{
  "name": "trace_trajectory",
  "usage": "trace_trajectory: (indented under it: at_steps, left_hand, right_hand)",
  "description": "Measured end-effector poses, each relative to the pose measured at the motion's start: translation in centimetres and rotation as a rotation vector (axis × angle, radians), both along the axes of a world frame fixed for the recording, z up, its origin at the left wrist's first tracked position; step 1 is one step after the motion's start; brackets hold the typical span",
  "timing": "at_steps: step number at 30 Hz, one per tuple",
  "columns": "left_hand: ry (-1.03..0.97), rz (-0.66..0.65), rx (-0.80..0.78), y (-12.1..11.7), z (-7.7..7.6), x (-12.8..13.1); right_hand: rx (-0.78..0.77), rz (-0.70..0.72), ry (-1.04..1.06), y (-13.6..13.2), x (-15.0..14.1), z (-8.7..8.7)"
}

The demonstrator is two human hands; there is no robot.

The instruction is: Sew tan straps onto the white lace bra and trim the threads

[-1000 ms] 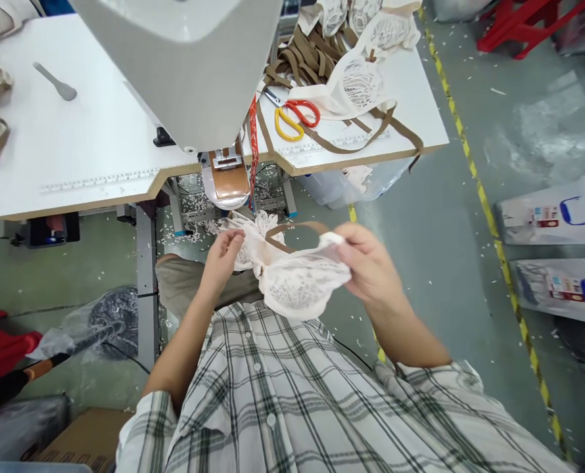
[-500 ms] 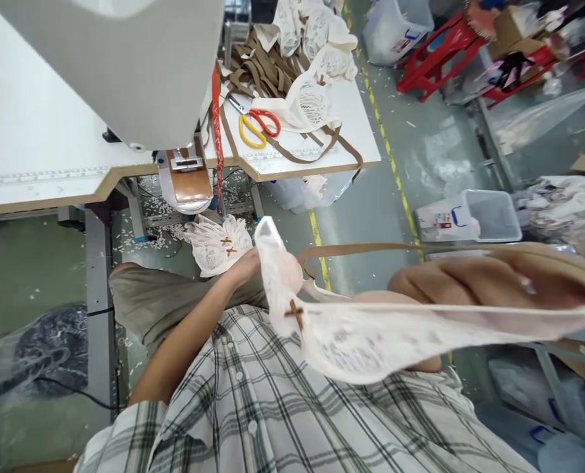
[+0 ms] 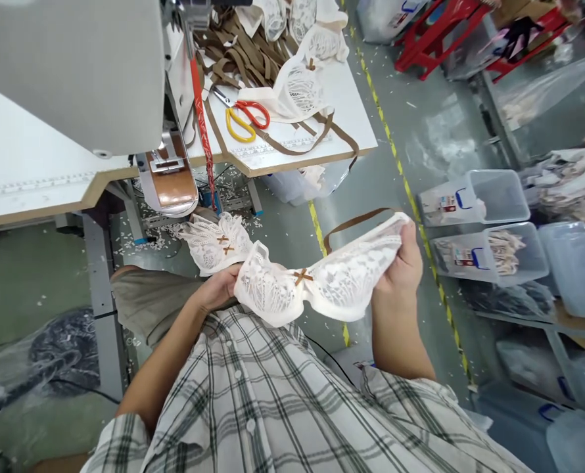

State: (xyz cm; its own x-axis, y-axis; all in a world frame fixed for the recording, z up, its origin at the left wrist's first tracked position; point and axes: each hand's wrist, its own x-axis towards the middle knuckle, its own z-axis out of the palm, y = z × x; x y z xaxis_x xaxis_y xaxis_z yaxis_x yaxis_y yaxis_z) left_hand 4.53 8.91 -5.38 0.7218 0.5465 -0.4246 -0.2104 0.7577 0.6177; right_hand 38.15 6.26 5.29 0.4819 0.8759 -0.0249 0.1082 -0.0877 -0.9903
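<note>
I hold a cream lace bra (image 3: 317, 284) with a small brown bow at its centre, spread out in front of my checked shirt. My left hand (image 3: 217, 289) grips its left cup edge, fingers closed. My right hand (image 3: 405, 260) is closed on the right cup edge, where a brown strap (image 3: 351, 223) loops up. A second lace bra (image 3: 214, 242) lies on my knee just beyond my left hand, under the sewing machine's arm (image 3: 167, 180).
The white sewing table (image 3: 292, 141) carries yellow and red scissors (image 3: 243, 118), brown straps and more lace bras (image 3: 297, 82). Clear plastic bins (image 3: 484, 203) stand on the floor at right beside a yellow floor line. Red stools sit at the top right.
The bra went from bunched between both hands to pulled wide and now held spread flat with cups facing me. My right hand swung far right, then came back. The view shifted right.
</note>
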Motion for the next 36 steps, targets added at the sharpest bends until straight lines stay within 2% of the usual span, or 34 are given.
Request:
trace_trajectory:
  at_steps: [3, 7, 10, 13, 18, 20, 22, 24, 25, 27, 29, 34, 36]
  left_hand:
    - [0.161, 0.106, 0.087, 0.1, 0.9, -0.8]
    - [0.330, 0.205, 0.279, 1.1, 2.6, -2.6]
    - [0.414, 0.225, 0.387, 1.5, 3.5, -4.3]
    - [0.443, 0.217, 0.386, 1.3, 3.9, -5.5]
    - [0.465, 0.236, 0.367, 0.9, 4.2, -6.7]
    - [0.470, 0.165, 0.353, 1.3, 4.3, -7.6]
    - [0.479, -0.039, 0.336, 2.1, 4.4, -9.3]
    - [0.519, -0.297, 0.335, 3.0, 4.4, -11.4]
    - [0.556, -0.378, 0.350, 3.4, 4.4, -12.5]
    - [0.643, -0.422, 0.381, 3.9, 4.3, -14.3]
    - [0.724, -0.343, 0.373, 4.2, 4.1, -15.5]
    - [0.772, 0.076, 0.295, 4.3, 3.8, -15.9]
    - [0.773, 0.134, 0.297, 4.6, 3.7, -16.2]
  right_hand:
    - [0.012, -0.069, 0.123, 1.1, 0.6, -2.7]
    - [-0.057, -0.034, 0.189, 1.9, -0.3, -5.9]
    - [-0.132, 0.027, 0.260, 1.8, -1.6, -7.8]
    - [-0.140, 0.080, 0.299, 1.5, -2.8, -8.9]
    - [-0.091, 0.092, 0.342, 1.8, -3.9, -9.3]
    - [-0.072, 0.076, 0.346, 2.1, -3.9, -9.3]
    - [-0.057, 0.045, 0.339, 2.4, -3.6, -9.2]
    - [-0.041, 0.001, 0.334, 2.7, -3.2, -9.2]
    - [-0.036, -0.023, 0.338, 2.8, -3.0, -9.2]
    - [-0.034, -0.063, 0.360, 3.0, -2.7, -9.2]
    - [-0.040, -0.085, 0.394, 3.1, -2.6, -9.3]
    - [-0.054, -0.131, 0.496, 3.4, -2.7, -9.8]
    - [-0.057, -0.158, 0.535, 3.6, -2.5, -10.0]
